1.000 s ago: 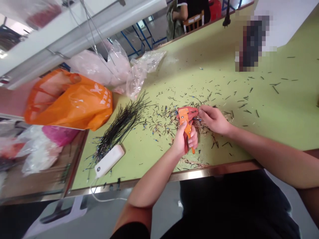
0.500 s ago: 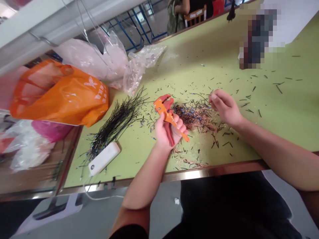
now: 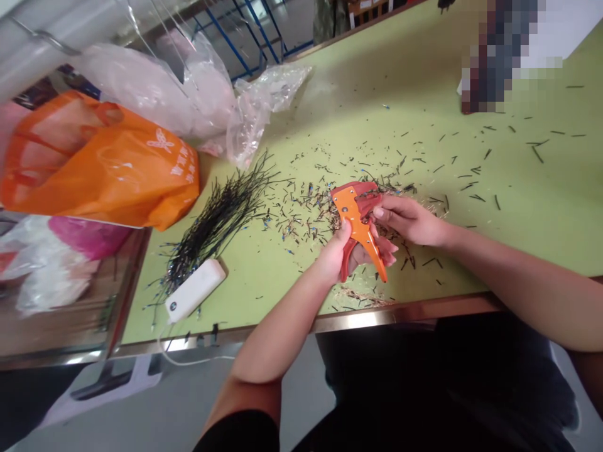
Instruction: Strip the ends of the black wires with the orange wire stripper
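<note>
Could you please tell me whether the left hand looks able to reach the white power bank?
Probably yes: the left hand lies close to the white power bank, with only littered green tabletop between, though it grips the orange wire stripper and must release it.

The right hand has closed in from beside the pile of wire bits to the orange wire stripper. The left hand has carried the stripper rightward over that pile, now mostly hidden.
</note>
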A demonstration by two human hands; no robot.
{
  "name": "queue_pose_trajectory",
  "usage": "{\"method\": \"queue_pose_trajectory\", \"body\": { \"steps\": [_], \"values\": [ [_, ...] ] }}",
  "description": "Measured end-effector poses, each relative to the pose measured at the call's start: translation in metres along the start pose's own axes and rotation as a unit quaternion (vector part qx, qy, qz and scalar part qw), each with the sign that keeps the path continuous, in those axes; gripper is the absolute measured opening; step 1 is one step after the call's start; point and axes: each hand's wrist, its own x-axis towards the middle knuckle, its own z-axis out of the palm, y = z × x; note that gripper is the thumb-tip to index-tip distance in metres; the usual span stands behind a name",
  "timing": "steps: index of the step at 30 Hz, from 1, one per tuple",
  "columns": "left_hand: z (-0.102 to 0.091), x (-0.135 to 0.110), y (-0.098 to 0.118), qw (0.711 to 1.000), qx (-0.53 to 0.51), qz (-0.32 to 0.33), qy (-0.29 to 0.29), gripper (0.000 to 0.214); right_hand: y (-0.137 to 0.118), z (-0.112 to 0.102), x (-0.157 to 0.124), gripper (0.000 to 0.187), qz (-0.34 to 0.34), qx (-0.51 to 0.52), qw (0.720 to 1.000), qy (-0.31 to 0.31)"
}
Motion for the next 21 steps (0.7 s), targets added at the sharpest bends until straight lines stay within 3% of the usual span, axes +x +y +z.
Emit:
{"method": "queue_pose_trajectory", "body": {
  "steps": [4, 10, 21],
  "values": [
    [-0.0034, 0.0031, -0.0033, 1.0, 0.001, 0.007, 0.015, 0.068, -0.0055, 0.001, -0.0013, 0.032, 0.004, 0.032, 0.999, -0.034],
    [-0.0023, 0.0035, -0.0018, 1.0, 0.006, -0.002, 0.0, 0.072, -0.008, 0.0008, -0.0017, 0.04, 0.015, -0.091, 0.996, 0.013],
    [0.0019, 0.001, 0.0016, 0.999, 0.022, -0.001, 0.032, 0.075, -0.0035, 0.0073, -0.0037, 0.042, 0.031, -0.183, 0.982, 0.024]
  ]
}}
